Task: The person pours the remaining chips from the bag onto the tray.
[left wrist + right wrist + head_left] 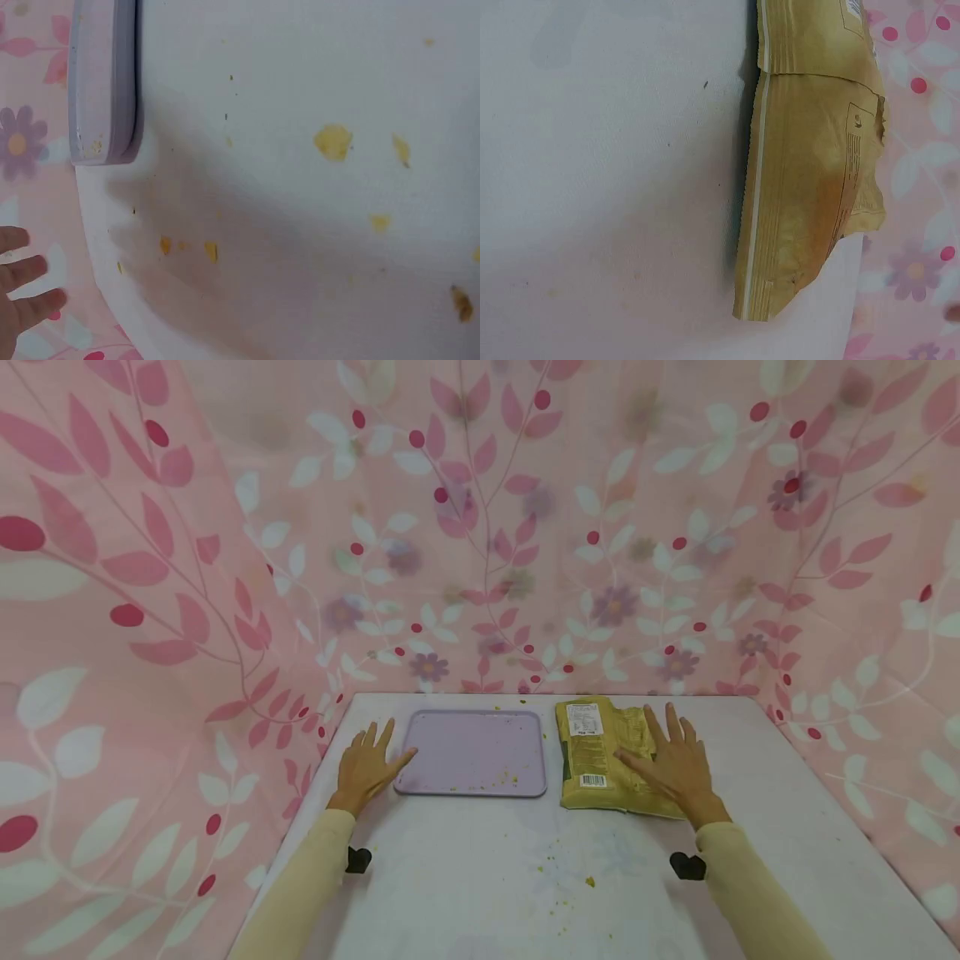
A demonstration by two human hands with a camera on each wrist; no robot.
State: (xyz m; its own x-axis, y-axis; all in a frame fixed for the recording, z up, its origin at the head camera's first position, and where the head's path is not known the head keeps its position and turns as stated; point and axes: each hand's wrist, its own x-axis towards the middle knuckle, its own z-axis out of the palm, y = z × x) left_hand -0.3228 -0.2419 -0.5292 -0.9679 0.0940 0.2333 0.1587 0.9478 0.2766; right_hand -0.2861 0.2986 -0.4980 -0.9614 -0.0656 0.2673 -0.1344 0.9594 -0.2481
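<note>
My left hand (367, 767) is spread with nothing in it, its thumb overlapping the left rim of a flat lilac tray (465, 752) in the head view. Several yellow crumbs lie on the tray, mostly toward its lower right. To the right of it, a gold-coloured food packet (592, 747) lies flat, its printed label and barcode facing up. My right hand (678, 768) spreads its straight fingers over the packet's right part, hiding some of it. The right wrist view shows the packet's crimped edge (759, 187) and a fold in the film.
Yellow flakes (333, 142) and finer crumbs are scattered on the white table (450, 877), a larger one (590, 882) in front of the packet. Pink leaf-patterned curtains (487, 568) enclose the table at the back and both sides.
</note>
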